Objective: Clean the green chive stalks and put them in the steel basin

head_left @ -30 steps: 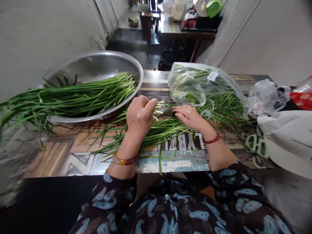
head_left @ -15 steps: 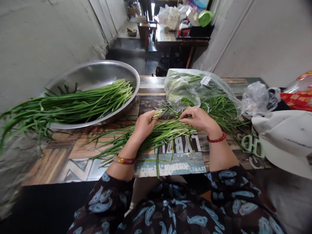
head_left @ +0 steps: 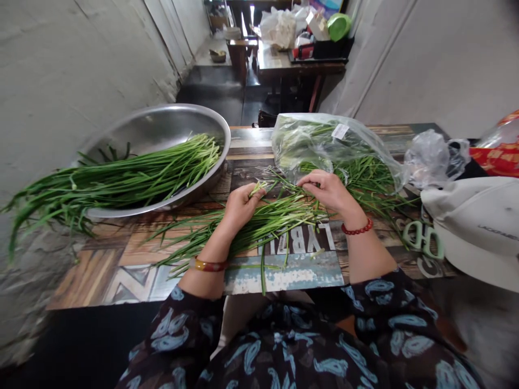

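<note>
– So, going by the head view, what's each hand doing?

– Left hand (head_left: 240, 205) has its grip closed round a small bunch (head_left: 257, 189), pale ends poking out the top. Right hand (head_left: 324, 189) has its fingertips drawn in close, near the pale ends of the pile (head_left: 271, 219). Can't tell if that grip has anything in it tbh.

– And everything else?

– Pile's loose on the tabletop (head_left: 91, 265). More greens (head_left: 162, 167) are in the bowl (head_left: 150, 127), with leaves (head_left: 48, 189) flopping over its left rim. Past the right hand there's a bag (head_left: 363, 140) of greens with strays (head_left: 377, 201) around it, then scissors (head_left: 424, 239) just beside a cap (head_left: 474, 216).

– Anything look dicey?

– Few things imo. If the left grip slackens, the bunch could drop into the pile and you'd lose track of it. Strays are near the right hand, so a careless sweep could mix them in. One stalk (head_left: 263, 275) points right at the near edge; a sleeve (head_left: 174, 329) brushing it could drag it off. And snagging those overhanging leaves could pull the bowl's lot out.
</note>
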The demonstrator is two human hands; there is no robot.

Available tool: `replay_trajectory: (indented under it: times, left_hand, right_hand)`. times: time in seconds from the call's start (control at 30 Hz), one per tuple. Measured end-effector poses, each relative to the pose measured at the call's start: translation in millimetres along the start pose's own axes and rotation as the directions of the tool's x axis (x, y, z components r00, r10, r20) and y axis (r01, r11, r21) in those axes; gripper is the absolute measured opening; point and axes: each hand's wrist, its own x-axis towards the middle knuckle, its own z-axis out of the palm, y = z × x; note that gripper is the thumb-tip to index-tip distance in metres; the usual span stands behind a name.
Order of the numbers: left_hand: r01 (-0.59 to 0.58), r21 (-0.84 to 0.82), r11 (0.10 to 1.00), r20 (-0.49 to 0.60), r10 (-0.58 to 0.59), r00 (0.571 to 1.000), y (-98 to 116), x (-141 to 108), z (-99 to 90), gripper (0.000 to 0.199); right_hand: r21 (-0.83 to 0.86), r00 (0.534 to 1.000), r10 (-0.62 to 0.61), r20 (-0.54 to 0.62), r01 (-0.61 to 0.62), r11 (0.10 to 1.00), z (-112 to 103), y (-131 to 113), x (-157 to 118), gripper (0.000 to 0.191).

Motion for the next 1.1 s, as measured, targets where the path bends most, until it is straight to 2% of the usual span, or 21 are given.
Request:
replay_trajectory:
  times: [0.07, 0.13, 0.23, 0.33, 0.47, 0.57, 0.63, 0.7, 0.83, 0.97, 1.03, 1.1]
  left_hand:
    - [0.001, -0.001, 1.000, 0.004, -0.001, 1.000, -0.2, -0.3, 0.1, 0.031]
    - [-0.002, 0.007, 1.000, 0.010, 0.002, 1.000, -0.6, -0.6, 0.4, 0.031]
    - [-0.009, 0.018, 1.000, 0.006, 0.009, 1.000, -1.1, -0.5, 0.6, 0.031]
    - [-0.010, 0.017, 1.000, -0.003, 0.010, 1.000, -1.6, 0.0, 0.4, 0.031]
    - [-0.004, 0.012, 1.000, -0.017, 0.004, 1.000, -1.5, 0.3, -0.4, 0.030]
    - [-0.004, 0.005, 1.000, -0.031, 0.004, 1.000, -0.8, 0.1, -1.2, 0.031]
    - [-0.007, -0.010, 1.000, -0.037, 0.007, 0.999, -0.4, 0.0, -1.6, 0.031]
    - [-0.001, -0.039, 0.999, -0.062, -0.002, 0.998, -0.3, 0.1, -1.7, 0.029]
    - [0.030, -0.158, 0.987, -0.161, -0.056, 0.985, 0.2, -0.4, -1.9, 0.024]
    - [0.039, -0.281, 0.959, -0.214, -0.102, 0.972, 5.6, -3.2, -3.0, 0.029]
    - [-0.003, -0.287, 0.958, -0.208, -0.059, 0.976, 10.4, -4.9, -3.7, 0.030]
    - [-0.055, -0.246, 0.968, -0.154, 0.017, 0.988, 15.5, -6.1, -4.1, 0.028]
  right_hand:
    - [-0.049, 0.994, -0.040, 0.106, 0.045, 0.998, 0.3, 2.1, -1.4, 0.017]
    - [-0.080, 0.989, -0.055, 0.140, 0.066, 0.995, 4.4, 1.8, -1.7, 0.013]
    - [0.005, 0.998, -0.031, 0.048, 0.031, 1.000, 12.6, -2.8, 0.1, 0.008]
    - [0.170, 0.995, 0.087, -0.051, -0.077, 0.982, 18.2, -7.9, 2.9, 0.009]
    - [0.332, 0.967, 0.250, -0.056, -0.218, 0.918, 23.1, -7.5, 5.5, 0.015]
    - [0.399, 0.945, 0.308, -0.110, -0.242, 0.884, 25.4, -1.6, 6.9, 0.016]
    - [0.383, 0.931, 0.323, -0.167, -0.241, 0.892, 24.8, 1.5, 7.5, 0.015]
    - [0.297, 0.934, 0.267, -0.238, -0.192, 0.935, 22.4, 0.8, 7.6, 0.014]
    - [0.090, 0.947, 0.011, -0.320, 0.019, 0.996, 16.1, -12.5, 6.3, 0.011]
    - [-0.056, 0.943, -0.122, -0.310, 0.110, 0.992, 16.1, -29.3, 2.7, 0.013]
    - [-0.109, 0.946, -0.149, -0.287, 0.122, 0.986, 19.8, -36.6, 0.2, 0.013]
    - [-0.142, 0.953, -0.173, -0.249, 0.141, 0.980, 24.7, -43.8, -2.1, 0.013]
